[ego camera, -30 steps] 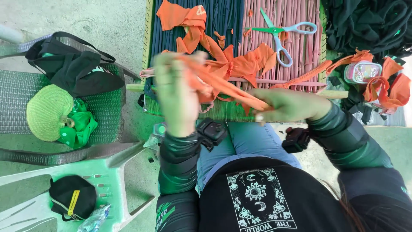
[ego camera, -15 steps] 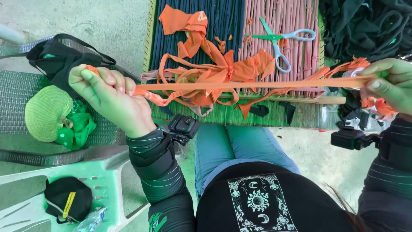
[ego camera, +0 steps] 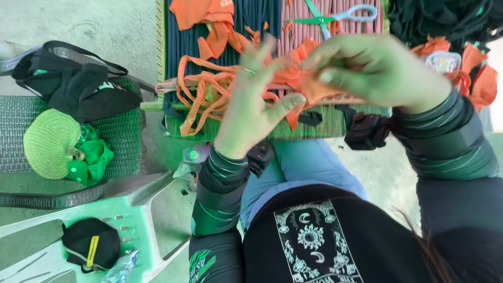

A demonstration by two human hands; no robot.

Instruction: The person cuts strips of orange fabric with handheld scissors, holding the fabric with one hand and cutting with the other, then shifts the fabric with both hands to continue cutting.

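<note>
- Loom (ego camera: 272, 26): navy and pink cords strung lengthwise, running away from the body; green woven band at the near edge.
- Orange strips (ego camera: 209, 94): soft stretchy cloth, tangled across the loom's near end, straight ahead of both hands.
- Right hand (ego camera: 382, 71): fingers pinched shut on bunched orange cloth.
- Left hand (ego camera: 254, 107): fingers spread, thumb touching the same cloth; grip unclear.
- Scissors (ego camera: 335, 15): green and pale handles, lying beyond the hands on the pink cords.
</note>
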